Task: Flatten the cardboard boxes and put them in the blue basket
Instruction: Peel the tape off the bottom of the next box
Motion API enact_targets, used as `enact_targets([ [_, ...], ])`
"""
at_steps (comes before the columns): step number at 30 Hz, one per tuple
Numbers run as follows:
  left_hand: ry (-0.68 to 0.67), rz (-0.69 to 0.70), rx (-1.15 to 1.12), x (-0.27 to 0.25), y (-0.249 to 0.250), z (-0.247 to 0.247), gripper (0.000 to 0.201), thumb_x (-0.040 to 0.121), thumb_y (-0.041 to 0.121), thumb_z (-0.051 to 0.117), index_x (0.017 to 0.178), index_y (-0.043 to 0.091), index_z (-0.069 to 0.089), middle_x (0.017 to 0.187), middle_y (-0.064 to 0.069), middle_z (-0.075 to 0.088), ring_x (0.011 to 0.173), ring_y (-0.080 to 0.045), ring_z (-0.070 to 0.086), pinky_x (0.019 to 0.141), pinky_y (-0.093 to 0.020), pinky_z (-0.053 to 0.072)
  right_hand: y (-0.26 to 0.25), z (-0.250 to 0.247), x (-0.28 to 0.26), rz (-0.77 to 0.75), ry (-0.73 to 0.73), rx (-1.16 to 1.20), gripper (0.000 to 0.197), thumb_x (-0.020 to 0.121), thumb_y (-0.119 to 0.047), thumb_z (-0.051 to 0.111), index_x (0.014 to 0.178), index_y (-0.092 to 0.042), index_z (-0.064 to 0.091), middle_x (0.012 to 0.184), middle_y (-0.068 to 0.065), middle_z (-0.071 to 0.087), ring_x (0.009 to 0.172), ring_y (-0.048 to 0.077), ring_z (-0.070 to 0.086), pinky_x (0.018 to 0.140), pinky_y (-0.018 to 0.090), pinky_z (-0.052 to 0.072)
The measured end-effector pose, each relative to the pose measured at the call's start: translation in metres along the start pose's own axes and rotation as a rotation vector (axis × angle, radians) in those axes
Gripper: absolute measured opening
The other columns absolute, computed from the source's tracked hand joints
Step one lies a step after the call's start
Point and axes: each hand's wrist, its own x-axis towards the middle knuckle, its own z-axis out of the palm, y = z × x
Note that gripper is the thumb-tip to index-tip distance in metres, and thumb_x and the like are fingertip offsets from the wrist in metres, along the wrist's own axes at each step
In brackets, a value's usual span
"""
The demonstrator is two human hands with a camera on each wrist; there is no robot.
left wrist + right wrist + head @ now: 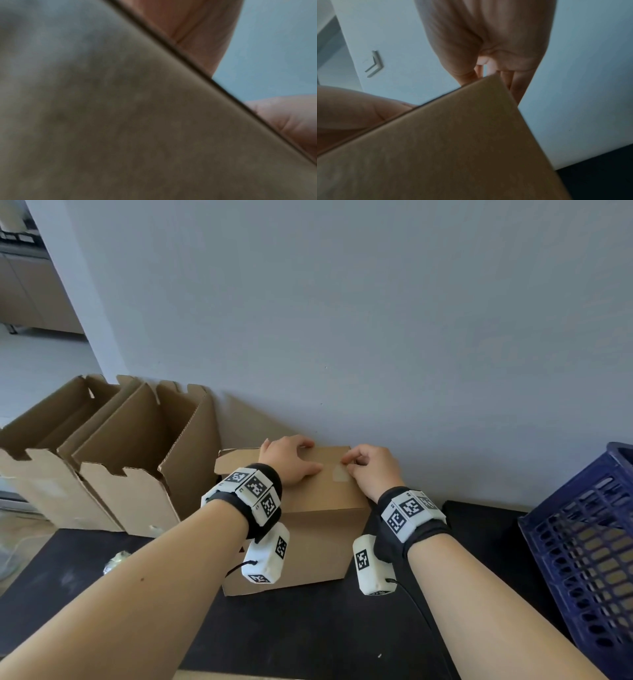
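My wrist bands (255, 486) carry black-and-white square codes, no readable words. The closed brown cardboard box (308, 529) sits on the dark table (308, 638), plain and unprinted. My left hand (287, 458) lies on its top, fingers curled over the far edge. My right hand (371, 469) seems to pinch a tape patch (340, 474). Open boxes (113, 453) stand at ten o'clock; blue basket (579, 542), cut off, at three.
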Motion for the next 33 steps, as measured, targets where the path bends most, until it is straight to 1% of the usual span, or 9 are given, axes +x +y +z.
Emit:
enact_targets([
  [2, 0.003, 0.001, -0.014, 0.0, -0.001, 0.0, 0.053, 0.083, 0.041, 0.065, 0.132, 0.026, 0.051, 0.137, 0.004, 0.051, 0.131, -0.016, 0.041, 0.116, -0.037, 0.003, -0.003, 0.0, -0.001, -0.013, 0.019, -0.068, 0.02, 0.083, -0.009, 0.059, 0.078, -0.028, 0.06, 0.09, -0.002, 0.065, 0.09, 0.019, 0.061, 0.078, 0.026, 0.047],
  [5, -0.009, 0.003, -0.023, -0.001, -0.001, -0.001, 0.053, 0.083, 0.041, 0.065, 0.132, 0.026, 0.05, 0.138, 0.004, 0.051, 0.132, -0.017, 0.04, 0.116, -0.036, 0.002, -0.008, -0.001, -0.003, -0.023, 0.027, -0.146, 0.023, 0.082, -0.006, 0.054, 0.077, -0.027, 0.059, 0.09, -0.003, 0.064, 0.093, 0.021, 0.062, 0.079, 0.026, 0.047],
  [10, 0.003, 0.001, -0.027, -0.004, -0.001, -0.001, 0.053, 0.083, 0.04, 0.065, 0.132, 0.026, 0.05, 0.137, 0.003, 0.051, 0.132, -0.017, 0.041, 0.116, -0.035, 0.003, -0.016, -0.007, -0.01, -0.026, -0.123, -0.233, 0.031, 0.083, -0.003, 0.048, 0.071, -0.027, 0.063, 0.085, -0.003, 0.058, 0.088, 0.021, 0.056, 0.076, 0.025, 0.045],
  [13, 0.011, 0.0, -0.026, -0.006, 0.001, -0.001, 0.052, 0.084, 0.039, 0.065, 0.132, 0.026, 0.05, 0.136, 0.003, 0.052, 0.131, -0.018, 0.042, 0.116, -0.035, 0.003, -0.019, -0.01, -0.012, -0.008, -0.17, -0.243, 0.018, 0.087, -0.011, 0.051, 0.084, -0.02, 0.067, 0.089, 0.001, 0.061, 0.088, 0.021, 0.056, 0.073, 0.024, 0.041],
  [16, 0.017, 0.001, -0.028, -0.007, 0.0, -0.002, 0.051, 0.084, 0.039, 0.065, 0.132, 0.026, 0.05, 0.136, 0.002, 0.052, 0.131, -0.018, 0.042, 0.116, -0.035, 0.003, -0.022, -0.011, -0.015, 0.035, -0.205, -0.204, 0.006, 0.084, -0.024, 0.061, 0.081, -0.018, 0.062, 0.082, 0.0, 0.058, 0.081, 0.019, 0.054, 0.068, 0.025, 0.04],
  [21, 0.028, 0.004, -0.017, -0.01, 0.002, -0.001, 0.051, 0.085, 0.039, 0.064, 0.132, 0.026, 0.05, 0.137, 0.001, 0.051, 0.132, -0.019, 0.04, 0.116, -0.036, 0.004, -0.023, -0.01, -0.019, 0.053, -0.209, -0.228, 0.025, 0.075, -0.035, 0.077, 0.078, -0.021, 0.056, 0.094, -0.003, 0.056, 0.095, 0.018, 0.058, 0.082, 0.029, 0.047],
  [23, 0.031, 0.007, -0.014, -0.011, 0.002, 0.0, 0.05, 0.085, 0.039, 0.064, 0.131, 0.026, 0.05, 0.137, 0.0, 0.05, 0.132, -0.02, 0.04, 0.116, -0.036, 0.004, -0.024, -0.01, -0.019, 0.049, -0.202, -0.238, 0.025, 0.077, -0.035, 0.076, 0.074, -0.021, 0.055, 0.094, -0.002, 0.058, 0.099, 0.02, 0.06, 0.081, 0.028, 0.046],
  [29, 0.027, 0.008, -0.009, -0.009, 0.0, 0.0, 0.05, 0.085, 0.039, 0.064, 0.131, 0.026, 0.049, 0.137, 0.0, 0.05, 0.132, -0.02, 0.04, 0.116, -0.036, 0.004, -0.025, -0.006, -0.017, 0.044, -0.188, -0.323, 0.019, 0.083, -0.032, 0.067, 0.089, -0.014, 0.067, 0.096, 0.003, 0.067, 0.093, 0.024, 0.063, 0.074, 0.028, 0.046],
  [33, 0.03, 0.014, -0.008, -0.008, -0.001, 0.002, 0.05, 0.085, 0.04, 0.064, 0.131, 0.026, 0.05, 0.136, 0.001, 0.051, 0.131, -0.019, 0.041, 0.116, -0.036, 0.004, -0.029, -0.008, -0.017, 0.01, -0.171, -0.412, 0.018, 0.085, -0.022, 0.059, 0.093, -0.008, 0.069, 0.096, 0.008, 0.069, 0.092, 0.028, 0.064, 0.072, 0.029, 0.047],
])
